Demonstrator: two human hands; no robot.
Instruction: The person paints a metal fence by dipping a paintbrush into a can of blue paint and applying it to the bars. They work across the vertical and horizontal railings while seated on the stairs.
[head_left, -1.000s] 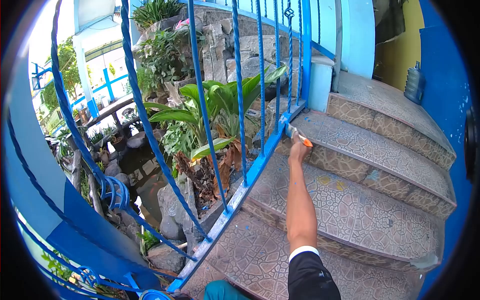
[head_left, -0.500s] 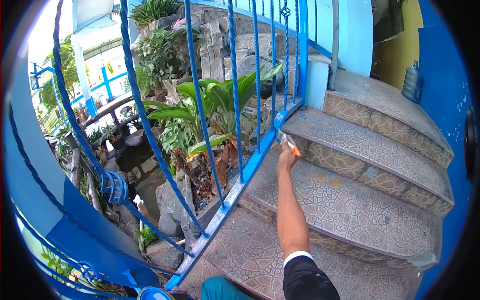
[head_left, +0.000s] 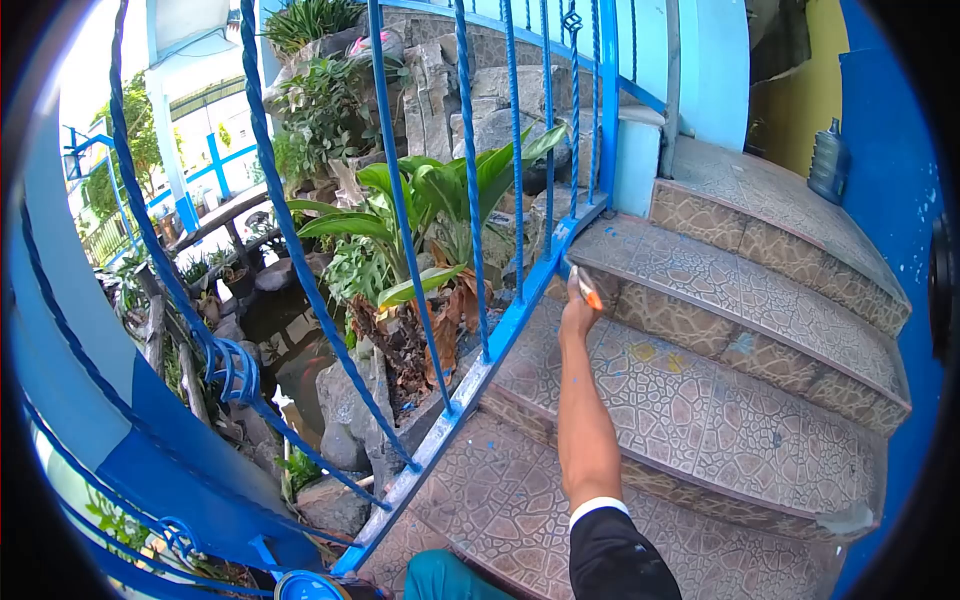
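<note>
My right hand (head_left: 577,305) is closed around a paintbrush (head_left: 591,296) with an orange and white handle. The brush is beside the blue bottom rail (head_left: 515,318) of the railing, near its upper part; whether the bristles touch the rail is too small to tell. Twisted blue bars (head_left: 470,180) rise from this rail. Lower down, the rail shows whitish, paler patches. At the bottom edge a blue-rimmed can (head_left: 311,586) is partly in view, beside a knee in green cloth (head_left: 450,577). My left hand does not show.
Stone-patterned steps (head_left: 700,390) climb to the upper right, with a large plastic bottle (head_left: 829,162) near the blue wall (head_left: 890,130). Behind the bars are leafy plants (head_left: 440,200), rocks (head_left: 345,400) and a pond (head_left: 300,365).
My right hand and the brush have shifted slightly right and down, a little away from the rail. The brush's tilt has changed slightly. The camera view has moved a little.
</note>
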